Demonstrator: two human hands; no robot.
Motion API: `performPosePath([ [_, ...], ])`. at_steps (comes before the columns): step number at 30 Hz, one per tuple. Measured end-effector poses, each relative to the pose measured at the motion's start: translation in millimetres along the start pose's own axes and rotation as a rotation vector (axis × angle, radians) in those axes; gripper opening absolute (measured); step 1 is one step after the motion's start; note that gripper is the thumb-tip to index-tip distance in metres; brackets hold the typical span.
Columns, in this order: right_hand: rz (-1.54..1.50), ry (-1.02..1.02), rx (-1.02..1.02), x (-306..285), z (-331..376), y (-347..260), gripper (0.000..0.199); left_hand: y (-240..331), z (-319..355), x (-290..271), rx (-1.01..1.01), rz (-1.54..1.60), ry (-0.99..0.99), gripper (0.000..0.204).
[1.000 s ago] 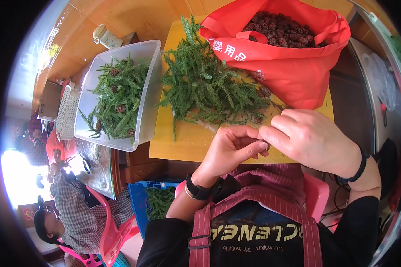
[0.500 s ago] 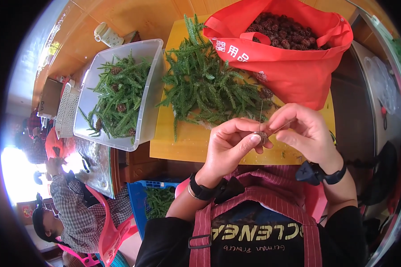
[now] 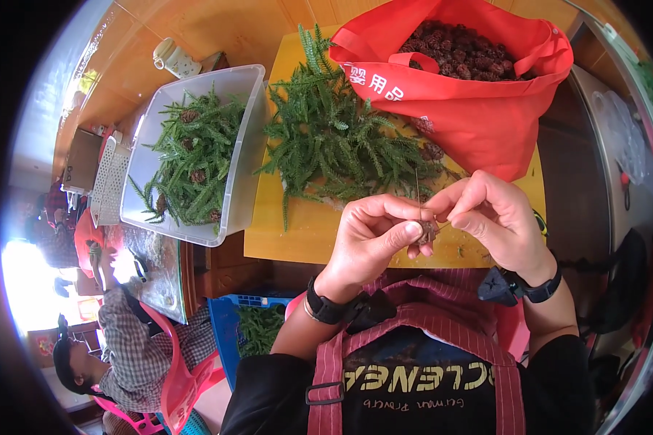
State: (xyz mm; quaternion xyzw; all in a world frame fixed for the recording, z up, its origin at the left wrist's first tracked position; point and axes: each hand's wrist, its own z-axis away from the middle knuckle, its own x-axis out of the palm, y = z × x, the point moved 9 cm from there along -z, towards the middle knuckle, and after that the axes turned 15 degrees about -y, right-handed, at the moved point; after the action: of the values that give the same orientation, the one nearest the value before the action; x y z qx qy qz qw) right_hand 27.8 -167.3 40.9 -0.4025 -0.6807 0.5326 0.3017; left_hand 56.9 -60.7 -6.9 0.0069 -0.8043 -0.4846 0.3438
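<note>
Your left hand (image 3: 381, 232) pinches a small brown pine cone (image 3: 428, 232) between thumb and fingers, above the near edge of the yellow board (image 3: 290, 243). A thin wire (image 3: 418, 185) stands up from beside the cone. Your right hand (image 3: 497, 221) meets it from the right, thumb and forefinger bent toward each other next to the cone; you cannot tell from this view whether they are closed on a wire end.

Ahead of your hands, a pile of green artificial fir sprigs (image 3: 334, 138) covers much of the board. To its left, a translucent plastic bin (image 3: 248, 148) holds more sprigs with several brown cones among them. The red fabric bag (image 3: 479, 123), at the board's far right, gapes open and is heaped with loose dark cones (image 3: 461, 51). Low on your left, a blue plastic crate (image 3: 227, 337) contains more greenery (image 3: 261, 330). Beyond the bin sits a white perforated basket (image 3: 111, 181), its contents hidden.
</note>
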Motion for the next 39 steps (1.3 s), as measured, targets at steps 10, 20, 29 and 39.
performPosePath([
  [10, -0.162, 0.049, 0.022, 3, -6, 9, 0.024, -4, 1, 0, -0.044, 0.074, 0.046, 0.020],
  [20, -0.316, 0.004, 0.011, 7, -11, 22, 0.030, -7, 2, 3, -0.058, 0.138, 0.001, 0.014],
  [29, -0.338, -0.003, -0.083, 6, -10, 17, 0.018, -10, 2, 7, -0.037, 0.218, -0.060, 0.012],
  [39, -0.486, 0.040, -0.198, 7, -10, 15, 0.015, -4, -2, 8, 0.025, 0.188, -0.079, 0.014],
])
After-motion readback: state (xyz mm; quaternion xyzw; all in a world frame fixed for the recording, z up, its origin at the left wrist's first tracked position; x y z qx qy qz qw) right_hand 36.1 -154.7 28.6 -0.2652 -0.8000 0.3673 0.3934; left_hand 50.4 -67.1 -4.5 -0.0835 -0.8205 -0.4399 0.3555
